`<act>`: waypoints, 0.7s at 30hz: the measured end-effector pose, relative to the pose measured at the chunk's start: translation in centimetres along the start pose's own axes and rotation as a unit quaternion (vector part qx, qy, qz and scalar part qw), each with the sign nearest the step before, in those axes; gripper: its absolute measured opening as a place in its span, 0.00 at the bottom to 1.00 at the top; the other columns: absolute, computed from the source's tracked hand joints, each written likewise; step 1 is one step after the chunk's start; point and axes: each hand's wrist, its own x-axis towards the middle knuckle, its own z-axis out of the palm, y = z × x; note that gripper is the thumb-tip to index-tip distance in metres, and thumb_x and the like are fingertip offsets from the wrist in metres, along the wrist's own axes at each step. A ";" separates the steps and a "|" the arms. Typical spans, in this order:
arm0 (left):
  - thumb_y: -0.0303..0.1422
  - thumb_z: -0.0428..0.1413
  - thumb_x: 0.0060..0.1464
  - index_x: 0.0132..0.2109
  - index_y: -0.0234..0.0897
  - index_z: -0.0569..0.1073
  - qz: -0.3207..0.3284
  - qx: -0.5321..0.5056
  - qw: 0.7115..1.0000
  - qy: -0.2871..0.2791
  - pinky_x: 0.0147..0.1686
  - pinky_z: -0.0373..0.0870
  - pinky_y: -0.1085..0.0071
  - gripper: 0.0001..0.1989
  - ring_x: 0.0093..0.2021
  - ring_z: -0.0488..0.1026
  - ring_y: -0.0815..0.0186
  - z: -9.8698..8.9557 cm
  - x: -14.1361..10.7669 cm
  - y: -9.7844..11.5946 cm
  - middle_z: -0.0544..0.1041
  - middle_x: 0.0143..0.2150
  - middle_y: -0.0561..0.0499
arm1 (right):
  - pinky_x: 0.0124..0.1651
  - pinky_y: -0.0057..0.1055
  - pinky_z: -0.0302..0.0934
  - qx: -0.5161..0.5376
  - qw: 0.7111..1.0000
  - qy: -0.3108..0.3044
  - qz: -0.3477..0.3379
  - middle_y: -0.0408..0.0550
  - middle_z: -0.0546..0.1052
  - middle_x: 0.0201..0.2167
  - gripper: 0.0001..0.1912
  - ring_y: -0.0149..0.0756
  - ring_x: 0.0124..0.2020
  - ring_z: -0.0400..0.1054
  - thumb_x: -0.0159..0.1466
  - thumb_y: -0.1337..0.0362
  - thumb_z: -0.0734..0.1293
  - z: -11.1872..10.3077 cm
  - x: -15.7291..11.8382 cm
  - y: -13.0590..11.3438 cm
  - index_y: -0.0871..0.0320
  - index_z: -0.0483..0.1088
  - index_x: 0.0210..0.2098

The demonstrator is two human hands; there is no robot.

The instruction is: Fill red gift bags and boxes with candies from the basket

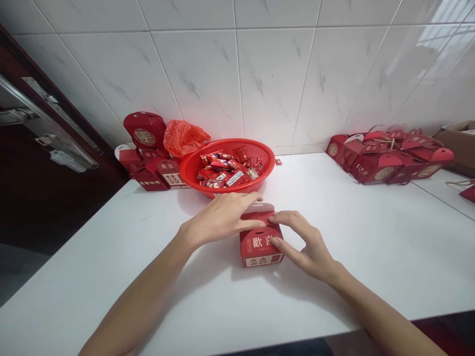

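Note:
A small red candy box (261, 248) with pale Chinese characters stands on the white table, its front flap rounded and a back flap raised. My left hand (224, 217) reaches over it from the left, thumb along the top and fingers at the back flap. From the right, my right hand (306, 244) grips it with the thumb on the front flap and the index finger on the top edge. What lies inside the box is hidden. Behind my hands, a red plastic basket (270, 170) holds several red-wrapped candies (226, 170).
Several red boxes (150, 168) and a crumpled red plastic bag (185, 137) stand left of the basket. More red boxes (386, 158) are grouped at the back right, beside a brown cardboard box (458, 148). One small wrapped piece (278, 162) lies near the tiled wall (274, 89).

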 end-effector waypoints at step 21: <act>0.55 0.61 0.46 0.46 0.42 0.71 -0.036 -0.056 0.986 -0.154 0.34 0.63 0.69 0.27 0.41 0.71 0.58 -0.7 -1.1 -0.2 0.72 0.42 0.50 | 0.47 0.39 0.70 -0.091 0.993 0.078 0.015 0.52 0.74 0.45 0.11 0.42 0.47 0.72 0.64 0.62 0.71 0.4 -0.1 0.3 0.54 0.68 0.44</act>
